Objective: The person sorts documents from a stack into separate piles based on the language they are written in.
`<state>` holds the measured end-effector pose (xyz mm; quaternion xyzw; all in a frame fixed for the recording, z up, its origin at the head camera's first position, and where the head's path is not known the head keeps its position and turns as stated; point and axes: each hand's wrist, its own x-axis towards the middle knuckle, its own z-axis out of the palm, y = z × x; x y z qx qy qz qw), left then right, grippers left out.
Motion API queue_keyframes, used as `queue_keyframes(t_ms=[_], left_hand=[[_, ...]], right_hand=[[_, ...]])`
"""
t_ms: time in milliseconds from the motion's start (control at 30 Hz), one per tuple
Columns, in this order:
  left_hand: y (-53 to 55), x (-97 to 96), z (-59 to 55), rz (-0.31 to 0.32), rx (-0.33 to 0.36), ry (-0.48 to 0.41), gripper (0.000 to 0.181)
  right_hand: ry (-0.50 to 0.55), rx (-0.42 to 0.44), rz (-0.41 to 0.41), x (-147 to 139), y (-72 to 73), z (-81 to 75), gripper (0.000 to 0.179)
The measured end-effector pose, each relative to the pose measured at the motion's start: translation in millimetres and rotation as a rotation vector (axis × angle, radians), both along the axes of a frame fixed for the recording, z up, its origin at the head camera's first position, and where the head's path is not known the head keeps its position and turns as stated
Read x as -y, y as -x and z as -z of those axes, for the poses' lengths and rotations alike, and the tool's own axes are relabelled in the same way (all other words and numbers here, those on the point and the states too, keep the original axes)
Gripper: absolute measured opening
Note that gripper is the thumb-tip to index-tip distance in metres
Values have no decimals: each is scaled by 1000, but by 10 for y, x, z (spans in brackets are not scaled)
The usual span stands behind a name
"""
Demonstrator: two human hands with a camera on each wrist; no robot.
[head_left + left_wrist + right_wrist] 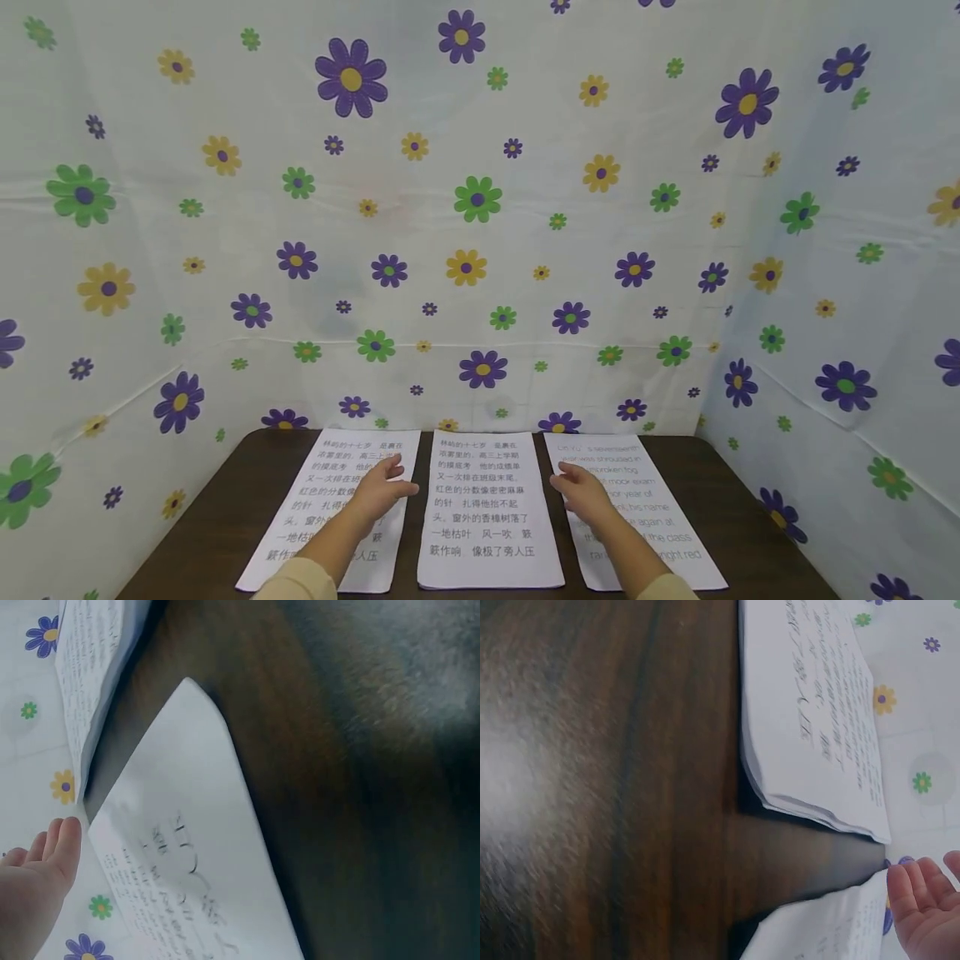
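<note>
Left hand (378, 492) reaches forward over the left sheet (300, 475), its fingers loosely extended and the thumb standing apart, pointing toward the middle stack (483, 508). The palm holds nothing. Right hand (587, 492) mirrors it over the right sheet (651, 508) — fingers loose and slightly bent, a little parted, tips angled inward toward the middle stack, with nothing between them. Both forearms slant in from the near edge, light cuffs (300, 579) pushed back behind the wrists. In the wrist views the fingers show against the flowered cloth (480, 108), and neither hand appears to press on the paper.

All the paper lies flat on the dark brown table (772, 542), side by side with narrow gaps. Left and middle carry large Chinese print; the right one carries paler English lines, partly hidden by the hand and forearm. The middle stack sits between the two hands, untouched — its layered edge shows in the right wrist view. The cloth rises behind the table and along both sides.
</note>
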<state>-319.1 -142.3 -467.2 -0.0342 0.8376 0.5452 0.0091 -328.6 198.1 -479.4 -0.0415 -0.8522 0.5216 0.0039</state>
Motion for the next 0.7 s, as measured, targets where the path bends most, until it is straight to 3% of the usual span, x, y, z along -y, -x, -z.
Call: queue_keyframes(t_ms=[467,700], left_hand=[[-60,-150,214,67,78,-59,73],[-44,-223,236,62,119,-77,70]], right_hand=[[-12,85,-41,144,-39,171,58],[-28,103,-27,192,-52,213,59]])
